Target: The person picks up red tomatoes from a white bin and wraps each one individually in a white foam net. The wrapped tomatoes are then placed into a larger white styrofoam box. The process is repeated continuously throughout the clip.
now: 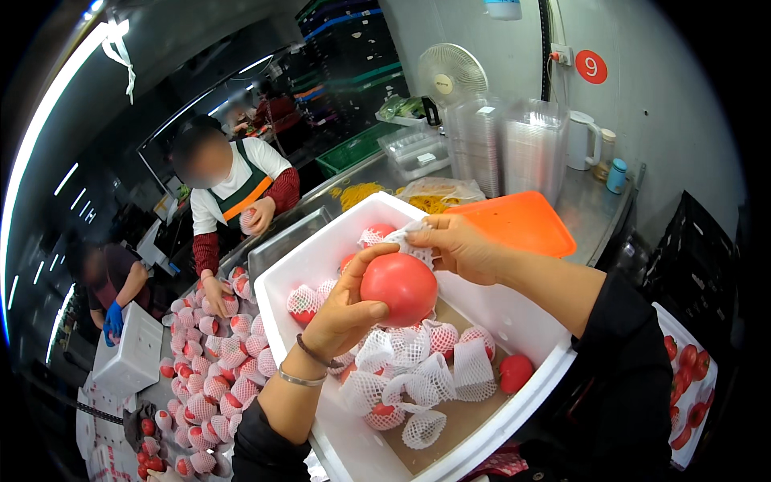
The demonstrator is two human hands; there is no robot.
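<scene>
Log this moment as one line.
Left hand: holds bare tomato | Right hand: pinches white foam net | Below: white foam box with netted tomatoes, loose nets | Left side: netted tomato pile

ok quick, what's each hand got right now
Left hand: closed around a bare red tomato.
Right hand: closed, pinching a white foam net between thumb and fingers.

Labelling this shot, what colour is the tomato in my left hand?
The tomato is plain pinkish red; it shows best in the head view.
</scene>
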